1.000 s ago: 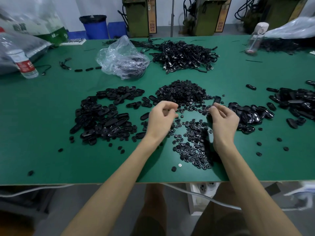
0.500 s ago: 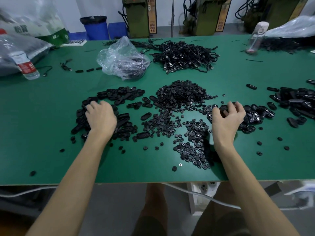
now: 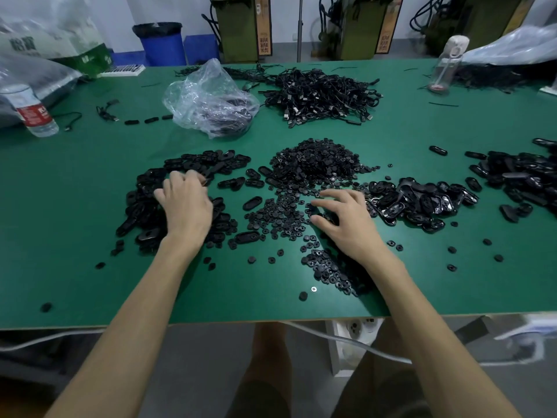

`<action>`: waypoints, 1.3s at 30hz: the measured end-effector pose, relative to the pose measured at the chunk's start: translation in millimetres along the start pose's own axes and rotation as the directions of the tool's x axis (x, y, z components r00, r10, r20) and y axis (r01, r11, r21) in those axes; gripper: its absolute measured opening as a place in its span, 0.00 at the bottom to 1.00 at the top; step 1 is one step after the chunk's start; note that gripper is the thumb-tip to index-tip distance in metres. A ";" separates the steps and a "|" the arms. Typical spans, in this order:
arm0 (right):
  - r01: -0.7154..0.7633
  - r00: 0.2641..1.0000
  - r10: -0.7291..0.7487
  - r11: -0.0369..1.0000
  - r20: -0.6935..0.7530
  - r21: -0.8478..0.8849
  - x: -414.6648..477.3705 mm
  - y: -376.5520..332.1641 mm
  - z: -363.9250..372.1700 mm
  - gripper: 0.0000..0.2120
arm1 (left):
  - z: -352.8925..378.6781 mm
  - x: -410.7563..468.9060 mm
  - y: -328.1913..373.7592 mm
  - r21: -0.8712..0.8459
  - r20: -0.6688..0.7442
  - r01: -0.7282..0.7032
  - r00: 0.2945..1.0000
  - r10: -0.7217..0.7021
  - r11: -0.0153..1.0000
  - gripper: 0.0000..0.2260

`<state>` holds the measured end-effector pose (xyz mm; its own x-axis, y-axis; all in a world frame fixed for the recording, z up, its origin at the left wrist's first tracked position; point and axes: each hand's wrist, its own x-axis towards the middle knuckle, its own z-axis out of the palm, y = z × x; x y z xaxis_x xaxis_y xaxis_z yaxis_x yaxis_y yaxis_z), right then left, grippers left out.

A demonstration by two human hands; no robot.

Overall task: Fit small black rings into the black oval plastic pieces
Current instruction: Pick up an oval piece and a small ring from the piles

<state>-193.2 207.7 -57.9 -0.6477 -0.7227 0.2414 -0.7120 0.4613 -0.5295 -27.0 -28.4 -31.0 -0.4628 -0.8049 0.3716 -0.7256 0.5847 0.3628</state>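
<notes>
Though flat, oval pieces (image 3: pixel 217 159), axes every way.

both arms reach forward, left hand (image 3: pixel 185 206) curled, right hand (image 3: pixel 346 220) splayed (palms down).

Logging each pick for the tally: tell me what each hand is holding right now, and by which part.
Cannot be told. The left hand lies palm-down on the oval pieces, its fingers curled into them. The right hand reaches, fingers spread, into the small rings.

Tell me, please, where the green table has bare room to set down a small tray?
The left side of the table is bare, between the water bottle and the oval pieces under the left hand. The middle, around the ring heap, is crowded.
</notes>
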 end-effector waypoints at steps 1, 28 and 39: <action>0.013 1.000 -0.013 1.000 -0.002 0.001 0.3 0.7 1.1 0.19 | -0.6 -3.0 9.5 -0.107 0.013 -0.033 0.999 0.035 0.994 0.10; 0.001 0.976 0.088 0.913 -0.200 0.407 -7.6 -6.7 -13.9 0.07 | 36.2 -60.1 99.8 -0.825 0.285 0.019 0.877 0.386 0.565 0.18; 0.030 0.972 0.079 0.896 -0.223 0.444 -8.9 -7.3 -15.5 0.04 | 37.4 -61.8 100.3 -0.848 0.281 0.020 0.865 0.416 0.530 0.18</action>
<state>-186.4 218.7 -43.6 -0.7458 -0.5509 0.3747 -0.5366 0.1634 -0.8279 -90.2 76.2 -49.5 -0.8450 -0.4817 0.2324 0.0379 0.3796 0.9244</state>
